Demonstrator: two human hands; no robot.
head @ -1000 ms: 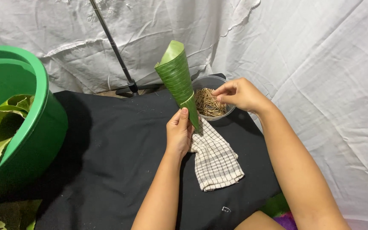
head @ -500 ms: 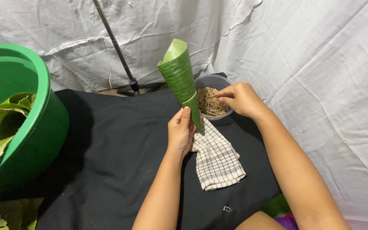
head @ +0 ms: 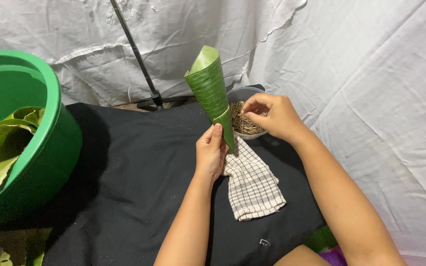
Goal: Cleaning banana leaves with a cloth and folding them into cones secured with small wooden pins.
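My left hand grips the narrow lower end of a green leaf rolled into a cone, held upright with its wide mouth up. My right hand hovers over a small clear bowl full of thin brown sticks, its thumb and forefinger pinched together at the sticks. Whether a stick is between the fingers is too small to tell. A white checked cloth lies on the black cloth just below both hands.
A large green plastic tub with flat green leaves inside stands at the left. A black stand pole rises at the back. White sheeting hangs behind and to the right.
My right hand has dropped lower into the bowl of sticks and pinched its fingers. The leaf cone stays upright in my left hand.
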